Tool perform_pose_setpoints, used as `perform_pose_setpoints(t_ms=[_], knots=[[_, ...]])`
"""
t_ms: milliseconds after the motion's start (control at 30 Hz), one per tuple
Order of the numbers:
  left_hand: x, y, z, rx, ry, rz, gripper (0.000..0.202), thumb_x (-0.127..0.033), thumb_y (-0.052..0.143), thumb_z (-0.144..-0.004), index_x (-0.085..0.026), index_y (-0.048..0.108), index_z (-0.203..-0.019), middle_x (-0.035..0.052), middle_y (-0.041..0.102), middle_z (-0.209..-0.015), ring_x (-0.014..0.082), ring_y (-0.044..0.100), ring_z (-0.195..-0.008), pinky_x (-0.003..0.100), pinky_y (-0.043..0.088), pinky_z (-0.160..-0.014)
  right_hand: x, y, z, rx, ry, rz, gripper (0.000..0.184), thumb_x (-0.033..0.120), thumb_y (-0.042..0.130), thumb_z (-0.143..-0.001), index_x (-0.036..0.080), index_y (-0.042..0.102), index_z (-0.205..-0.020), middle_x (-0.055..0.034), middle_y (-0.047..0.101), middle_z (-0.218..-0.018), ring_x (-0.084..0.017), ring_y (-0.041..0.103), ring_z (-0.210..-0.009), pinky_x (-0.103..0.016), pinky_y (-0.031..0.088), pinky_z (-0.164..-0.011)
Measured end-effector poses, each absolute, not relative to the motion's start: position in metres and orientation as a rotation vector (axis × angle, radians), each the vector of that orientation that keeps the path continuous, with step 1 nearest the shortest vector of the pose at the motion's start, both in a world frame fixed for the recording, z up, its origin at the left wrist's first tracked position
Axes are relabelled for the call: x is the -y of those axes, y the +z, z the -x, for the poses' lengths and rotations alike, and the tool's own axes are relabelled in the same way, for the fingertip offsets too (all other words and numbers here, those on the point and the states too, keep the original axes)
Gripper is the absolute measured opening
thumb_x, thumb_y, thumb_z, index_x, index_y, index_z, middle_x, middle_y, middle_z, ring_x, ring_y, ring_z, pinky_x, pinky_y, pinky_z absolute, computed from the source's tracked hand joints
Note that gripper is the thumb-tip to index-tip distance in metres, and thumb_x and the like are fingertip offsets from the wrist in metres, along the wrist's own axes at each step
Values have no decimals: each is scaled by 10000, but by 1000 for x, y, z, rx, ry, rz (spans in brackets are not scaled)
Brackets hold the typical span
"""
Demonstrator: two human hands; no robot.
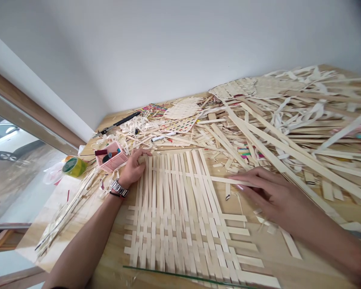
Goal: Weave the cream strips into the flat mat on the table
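Note:
A partly woven mat of pale flat wooden strips [156, 233] lies in front of me, tightly interlaced at its near end, with long loose strips running away from me. My right hand [266, 190] pinches the right end of a crosswise strip [218, 179], which passes left among the lengthwise strips near their far end. At the far left corner, my left hand [134, 166] rests with bent fingers apart, touching the outer lengthwise strips. A metal watch [119, 188] is on my left wrist. A green-edged clear sheet [171, 273] lies along the mat's near edge.
A pink basket [111, 157] with small items stands beside my left hand, near a roll of yellow-green tape [74, 165]. Loose strips [289, 148] pile up at the right. Woven pieces [183, 107], a marker [162, 137] and a black tool [118, 123] lie toward the wall.

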State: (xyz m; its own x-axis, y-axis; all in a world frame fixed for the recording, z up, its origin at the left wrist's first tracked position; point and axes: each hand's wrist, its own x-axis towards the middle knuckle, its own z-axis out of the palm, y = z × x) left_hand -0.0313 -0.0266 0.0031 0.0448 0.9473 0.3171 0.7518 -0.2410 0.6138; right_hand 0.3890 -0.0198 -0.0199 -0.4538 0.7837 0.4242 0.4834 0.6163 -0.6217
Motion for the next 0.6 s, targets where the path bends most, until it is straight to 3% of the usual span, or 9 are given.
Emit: perform_pose_setpoints(t_ms=[133, 300, 467, 600], knots=[[27, 5, 30, -1697, 1004, -2041, 459, -73, 519, -723, -230, 738, -1095, 60, 737, -1155, 276, 609, -1162, 450, 466, -1084, 20, -21, -390, 2169, 529, 967, 274, 393, 594, -1037, 269, 825, -1116, -62, 789, -984, -230, 753, -860, -394, 593, -753], [28, 9, 27, -1732, 1053, -1950, 305, -118, 536, -802, -217, 753, -992, 57, 763, -1094, 263, 646, -1084, 438, 491, -1058, 21, -23, -391, 2170, 519, 1013, 263, 403, 598, -1025, 271, 812, -1101, -67, 824, -1038, -255, 777, -922, -429, 605, -820], [27, 10, 27, -1728, 969, -1997, 290, -157, 584, -826, -217, 753, -1055, 60, 743, -1067, 259, 652, -1061, 416, 520, -1018, 22, -20, -389, 2138, 562, 1119, 280, 454, 580, -1004, 274, 776, -1090, -90, 833, -1093, -279, 779, -950, -469, 609, -874], [24, 12, 28, -1630, 866, -2074, 290, -131, 570, -849, -217, 736, -1071, 68, 753, -1099, 244, 673, -1038, 405, 537, -1002, 23, -16, -388, 2112, 611, 1186, 288, 478, 581, -981, 270, 758, -1074, -109, 825, -1041, -291, 767, -924, -461, 605, -832]])
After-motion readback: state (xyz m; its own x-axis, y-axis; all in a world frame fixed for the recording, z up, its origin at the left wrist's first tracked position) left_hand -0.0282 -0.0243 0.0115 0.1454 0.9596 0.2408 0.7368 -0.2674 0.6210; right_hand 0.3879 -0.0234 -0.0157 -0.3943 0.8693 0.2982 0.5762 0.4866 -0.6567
